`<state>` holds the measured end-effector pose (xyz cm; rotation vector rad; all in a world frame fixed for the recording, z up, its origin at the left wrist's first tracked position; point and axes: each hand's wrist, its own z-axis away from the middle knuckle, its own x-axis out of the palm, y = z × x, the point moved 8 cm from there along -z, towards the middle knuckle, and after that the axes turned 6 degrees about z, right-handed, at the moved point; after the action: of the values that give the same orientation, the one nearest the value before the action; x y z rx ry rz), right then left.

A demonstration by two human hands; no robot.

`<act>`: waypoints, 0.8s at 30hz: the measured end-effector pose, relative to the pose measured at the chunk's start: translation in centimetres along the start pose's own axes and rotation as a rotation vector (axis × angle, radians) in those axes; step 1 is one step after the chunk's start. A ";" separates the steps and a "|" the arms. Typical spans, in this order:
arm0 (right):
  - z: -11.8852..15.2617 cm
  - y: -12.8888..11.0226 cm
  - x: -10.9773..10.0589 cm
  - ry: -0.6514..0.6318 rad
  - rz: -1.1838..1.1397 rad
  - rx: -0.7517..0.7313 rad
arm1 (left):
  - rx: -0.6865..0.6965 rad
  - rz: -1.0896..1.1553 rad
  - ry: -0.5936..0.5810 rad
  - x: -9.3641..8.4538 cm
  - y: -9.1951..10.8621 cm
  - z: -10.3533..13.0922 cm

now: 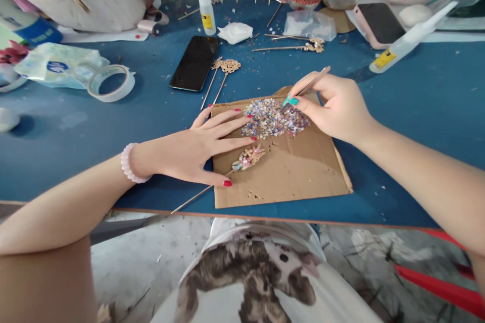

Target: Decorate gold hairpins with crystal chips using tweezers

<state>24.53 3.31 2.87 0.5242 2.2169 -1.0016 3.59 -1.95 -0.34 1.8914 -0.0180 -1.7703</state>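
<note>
My left hand [200, 149] lies flat with fingers spread over the left edge of a cardboard sheet [295, 171]. Between its thumb and fingers rests a hairpin [248, 158] with a beaded, jewelled head, its long stick running down-left past the table edge. Red-nailed fingertips reach the border of a pile of small glittering beads [271, 118]. In my right hand [337, 106], thumb and fingers pinch slim metal tweezers [312, 82], pointed down at the pile. The tweezer tips are hard to make out among the beads, so I cannot tell whether they grip one.
Beyond the cardboard lie a black phone [195, 63], bare gold hairpins [229, 66], and a glue bottle [205, 7]. Another glue bottle [409, 43] stands tilted at right, by a pink-cased phone [379, 25]. A tape roll [129, 83] and a wipes pack [56, 65] sit at left.
</note>
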 end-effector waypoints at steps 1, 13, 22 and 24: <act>0.0 -0.2 0.0 0.011 0.002 -0.016 | 0.004 0.006 0.001 0.0 0.0 0.0; 0.2 -0.6 -0.2 0.046 0.067 -0.147 | 0.026 -0.005 -0.009 0.1 0.2 0.0; 0.4 -1.1 -0.1 0.046 0.099 -0.207 | 0.033 -0.027 -0.020 0.0 0.3 -0.1; 0.4 -1.0 -0.1 0.042 0.108 -0.201 | 0.036 -0.028 -0.019 0.0 0.4 -0.1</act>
<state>24.15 2.38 3.28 0.5711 2.2691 -0.7089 3.81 -2.23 -0.23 1.9089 -0.0308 -1.8181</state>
